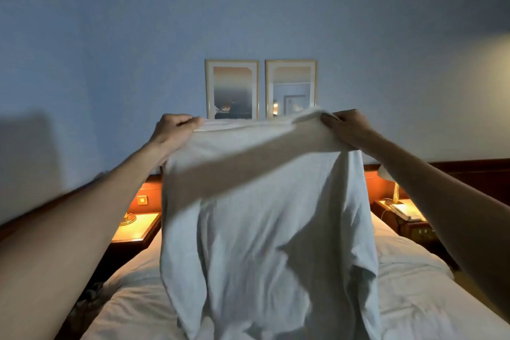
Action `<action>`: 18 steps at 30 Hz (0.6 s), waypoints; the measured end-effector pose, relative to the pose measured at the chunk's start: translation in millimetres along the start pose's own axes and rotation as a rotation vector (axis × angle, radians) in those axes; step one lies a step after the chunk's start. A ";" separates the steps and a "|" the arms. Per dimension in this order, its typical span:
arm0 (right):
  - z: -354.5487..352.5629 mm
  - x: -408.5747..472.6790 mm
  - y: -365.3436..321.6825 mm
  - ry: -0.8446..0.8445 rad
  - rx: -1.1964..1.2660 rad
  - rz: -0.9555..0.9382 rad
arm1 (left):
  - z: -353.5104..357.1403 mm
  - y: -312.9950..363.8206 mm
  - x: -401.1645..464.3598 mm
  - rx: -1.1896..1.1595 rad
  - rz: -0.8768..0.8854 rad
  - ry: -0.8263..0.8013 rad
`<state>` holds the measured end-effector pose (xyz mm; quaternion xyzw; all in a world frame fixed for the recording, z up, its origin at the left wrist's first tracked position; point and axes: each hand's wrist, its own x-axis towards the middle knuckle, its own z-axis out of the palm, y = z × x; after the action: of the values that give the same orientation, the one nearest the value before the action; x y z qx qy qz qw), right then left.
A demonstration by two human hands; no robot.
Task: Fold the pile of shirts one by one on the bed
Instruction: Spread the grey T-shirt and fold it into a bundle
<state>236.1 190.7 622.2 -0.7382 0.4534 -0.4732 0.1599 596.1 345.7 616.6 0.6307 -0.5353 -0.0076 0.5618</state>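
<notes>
We've got a pale grey shirt (pixel 265 215) held up in the air over the bed (pixel 414 292), hanging down in loose folds so it blocks most of the middle of the view. Our left hand (pixel 174 130) is clenched around the top edge at one corner, and our right hand (pixel 345 125) is pinching the other corner, with the top edge stretched between them. Both arms are reaching out straight in front of us. The bottom of the shirt hangs low in front of the white bedding; we can't tell whether it touches. Behind it, two framed pictures (pixel 260 88) hang side by side on the blue wall (pixel 110 50). A lit nightstand (pixel 136 226) sits on each side of the bed, the right one with a phone (pixel 408 214) on it.
</notes>
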 end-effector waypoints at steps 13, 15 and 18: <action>-4.5 3.6 -3.9 -0.152 0.022 -0.028 | 10.5 8.0 -7.0 -0.102 -0.152 -0.143; -1.8 5.8 -0.4 -0.055 0.012 -0.055 | 11.2 4.0 -6.2 -0.061 -0.121 -0.098; 3.1 5.3 9.2 -0.014 0.012 -0.043 | 11.3 0.7 -3.2 -0.015 -0.103 -0.064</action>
<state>234.7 180.8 617.5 -0.7500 0.4335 -0.4742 0.1573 587.4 340.2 611.0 0.6525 -0.5198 -0.0605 0.5481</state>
